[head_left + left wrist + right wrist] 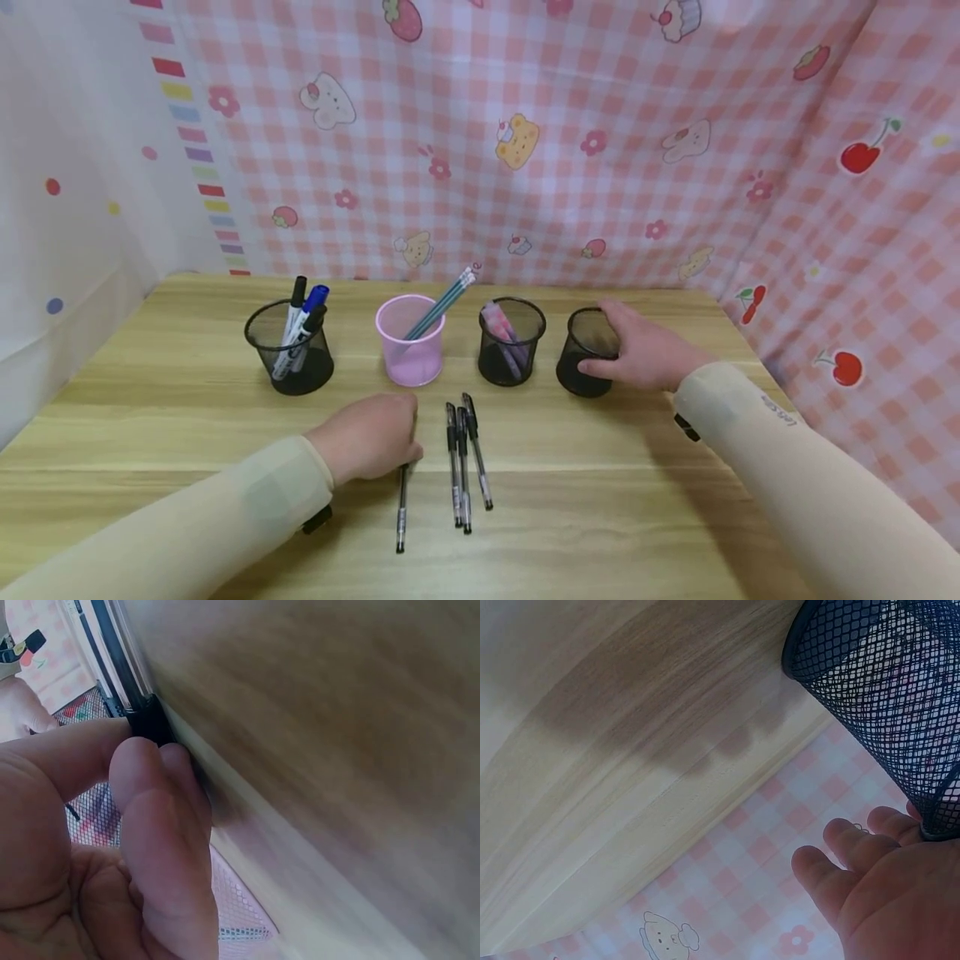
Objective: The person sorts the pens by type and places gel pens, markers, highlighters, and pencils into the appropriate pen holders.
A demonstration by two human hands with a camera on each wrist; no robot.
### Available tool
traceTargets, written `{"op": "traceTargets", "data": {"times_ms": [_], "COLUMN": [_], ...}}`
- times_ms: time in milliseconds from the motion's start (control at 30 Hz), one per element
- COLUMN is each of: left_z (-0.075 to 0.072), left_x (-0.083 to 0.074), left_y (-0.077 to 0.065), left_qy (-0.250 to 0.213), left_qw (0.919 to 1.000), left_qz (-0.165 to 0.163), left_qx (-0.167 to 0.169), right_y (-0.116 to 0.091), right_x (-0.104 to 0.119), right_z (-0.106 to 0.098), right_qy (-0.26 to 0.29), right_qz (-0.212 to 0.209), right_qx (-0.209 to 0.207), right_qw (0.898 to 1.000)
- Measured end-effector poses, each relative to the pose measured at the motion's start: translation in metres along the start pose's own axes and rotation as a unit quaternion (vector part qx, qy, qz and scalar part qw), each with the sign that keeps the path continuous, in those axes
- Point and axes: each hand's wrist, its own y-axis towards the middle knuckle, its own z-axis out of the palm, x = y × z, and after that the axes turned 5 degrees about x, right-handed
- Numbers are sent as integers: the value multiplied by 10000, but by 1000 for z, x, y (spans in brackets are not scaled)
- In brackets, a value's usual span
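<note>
My left hand (369, 437) pinches a clear-barrelled pen (402, 512) near its black end, low over the table. In the left wrist view, the thumb and fingertips meet at the pen's black part (148, 722). Just right of that hand lie several similar pens (453, 467), side by side. My right hand (645, 348) holds the rightmost black mesh pen holder (576, 367), thumb across its front and index finger at the rim. In the right wrist view, the other fingers (826, 881) stretch out beyond the rim of the mesh holder (889, 697).
A black mesh holder (302, 382) with markers stands at the left. Beside it is a pink holder (414, 362) with pencils (442, 308), then another black holder (507, 371) with pink and purple pens (504, 329). A checked curtain (465, 192) hangs behind the wooden table (585, 492).
</note>
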Motion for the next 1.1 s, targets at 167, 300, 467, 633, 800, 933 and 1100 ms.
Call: {"op": "traceTargets", "data": {"times_ms": [167, 300, 467, 633, 800, 933, 1100], "left_z": [1, 1, 1, 0, 1, 1, 1], "left_x": [1, 0, 0, 1, 2, 2, 2], "left_y": [1, 0, 0, 0, 1, 2, 2], "left_qy": [-43, -73, -147, -332, -369, -348, -377], "left_qw": [10000, 10000, 9999, 9994, 9993, 9993, 9993], "left_qz": [-13, -58, -47, -59, -88, -96, -66], "left_qx": [-5, 6, -25, -24, -27, -24, -8], "right_y": [1, 1, 0, -1, -3, -3, -1], "right_x": [-1, -2, -2, 0, 2, 2, -1], "right_z": [2, 3, 2, 2, 0, 0, 1], "right_qy": [60, 84, 74, 90, 140, 144, 171], "right_qz": [7, -20, 3, -2, -6, 12, -25], "right_qx": [5, -1, 38, 37, 52, 81, 25], "right_qw": [10000, 10000, 10000, 10000, 9999, 9999, 9998]}}
